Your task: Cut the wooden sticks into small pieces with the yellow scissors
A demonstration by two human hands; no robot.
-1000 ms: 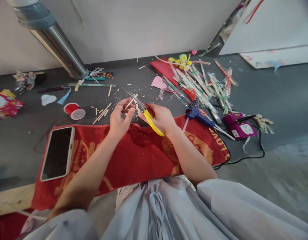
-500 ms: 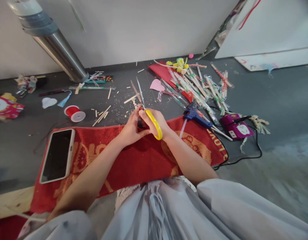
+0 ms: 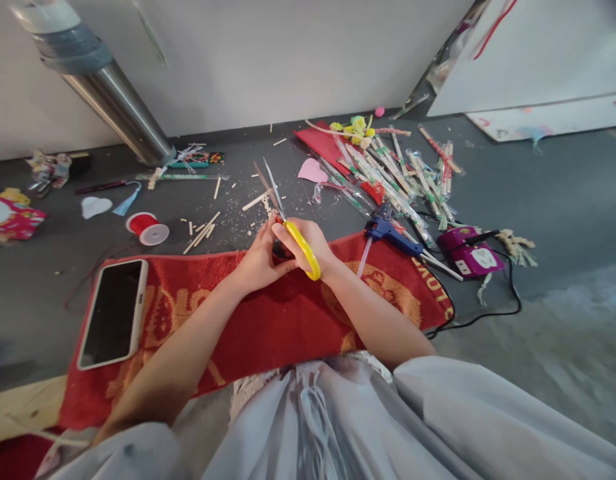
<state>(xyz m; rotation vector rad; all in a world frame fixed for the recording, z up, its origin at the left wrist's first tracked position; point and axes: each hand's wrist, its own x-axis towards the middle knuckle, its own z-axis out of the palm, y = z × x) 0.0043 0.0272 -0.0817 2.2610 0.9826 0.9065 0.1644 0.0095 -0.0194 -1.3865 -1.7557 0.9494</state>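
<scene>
Yellow-handled scissors (image 3: 304,248) are in my right hand (image 3: 311,240), with their blades slightly apart and pointing away from me. My left hand (image 3: 261,260) is close against the right one, its fingers bent together near the base of the blades. A bit of something red shows at those fingertips, too small to name. Beyond the blades lie a thin wooden stick (image 3: 257,199) and many small pale chips on the grey table. Under my forearms is a red towel (image 3: 268,327) with an orange pattern.
On the left are a phone (image 3: 113,313), a red ribbon spool (image 3: 147,228), cut sticks (image 3: 202,233) and a steel flask (image 3: 121,107). To the right lie a blue glue gun (image 3: 394,235), wrapped chopsticks (image 3: 383,173), a purple box (image 3: 471,251) and a black cord.
The scissor blades are a little closer together and have shifted slightly left in view. Both hands keep nearly the same pose; the whole view has moved slightly.
</scene>
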